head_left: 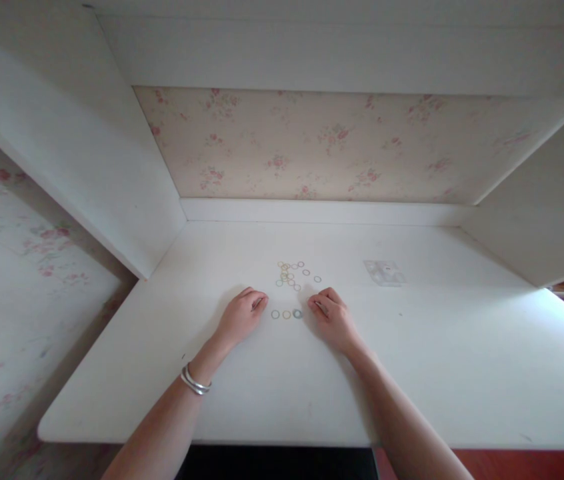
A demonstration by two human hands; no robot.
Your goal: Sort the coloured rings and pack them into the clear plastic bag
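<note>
My left hand (243,315) rests on the white desk with its fingers curled and closed. Opposite it, my right hand (333,319) lies closed too, thumb and index finger pressed together. Whether either hand has anything in it is hidden. Between them runs a short row of thin rings: a greenish ring (272,314) nearest my left hand, a yellowish ring (283,315) in the middle, and a thicker-looking teal ring (297,314) nearest my right hand. Just beyond the hands lies a loose pile of several thin yellowish and brownish rings (285,276), some overlapping.
A clear, flat plastic packet (385,273) lies on the desk (437,373) to the right of the rings. White side panels (127,200) and a floral back wall (332,147) enclose the desk, with a shelf (342,57) overhead. The rounded front edge is near me.
</note>
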